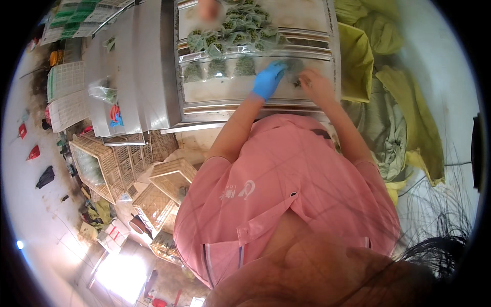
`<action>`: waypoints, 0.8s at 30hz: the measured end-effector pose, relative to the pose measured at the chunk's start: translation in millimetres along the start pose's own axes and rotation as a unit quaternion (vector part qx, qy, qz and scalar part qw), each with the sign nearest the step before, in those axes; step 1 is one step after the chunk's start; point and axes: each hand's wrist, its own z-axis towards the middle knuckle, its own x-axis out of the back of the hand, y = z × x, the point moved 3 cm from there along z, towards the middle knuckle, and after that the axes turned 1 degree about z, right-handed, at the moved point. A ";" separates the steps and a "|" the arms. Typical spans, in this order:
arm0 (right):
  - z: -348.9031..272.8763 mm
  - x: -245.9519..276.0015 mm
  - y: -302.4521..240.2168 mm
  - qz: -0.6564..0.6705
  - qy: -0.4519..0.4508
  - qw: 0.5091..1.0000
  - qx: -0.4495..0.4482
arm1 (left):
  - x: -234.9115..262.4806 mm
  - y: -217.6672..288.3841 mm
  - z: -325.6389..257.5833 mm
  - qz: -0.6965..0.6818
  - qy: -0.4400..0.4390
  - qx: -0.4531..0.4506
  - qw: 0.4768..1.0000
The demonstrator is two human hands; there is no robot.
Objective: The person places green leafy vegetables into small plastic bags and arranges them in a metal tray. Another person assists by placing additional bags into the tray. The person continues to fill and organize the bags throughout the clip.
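My left hand [268, 80], in a blue glove, has its fingers at the left edge of a small clear bag of green pieces [293, 64]. On the bag's right and near side, my bare right hand [317, 87] bends its fingers in at the bag's end, with a few dark green bits beside the fingertips. Motion blurs the bag, and its mouth is hard to make out. To the left lie three flat filled bags [217, 68] in a row on the pale work surface [215, 92]. Beyond a metal rail, several more filled clear bags [245, 30] are heaped.
A blurred hand of another person [208, 9] is at the far edge. Metal rails [307, 45] cross the work surface. A steel casing [143, 66] stands left, wicker baskets [105, 163] below it. Yellow-green sacks [358, 61] hang at the right.
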 end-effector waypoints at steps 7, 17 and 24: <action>-10.3 -5.2 23.6 0.303 0.022 0.950 -0.072 | 16.8 12.9 -13.2 -0.059 0.095 -0.047 0.993; 79.0 -54.7 48.9 0.101 -0.051 0.984 -0.134 | 12.1 -45.5 4.6 0.099 -0.010 0.312 0.945; 86.6 -61.5 80.2 -0.026 0.034 0.997 -0.060 | 8.4 -56.2 51.9 0.201 -0.036 0.359 0.911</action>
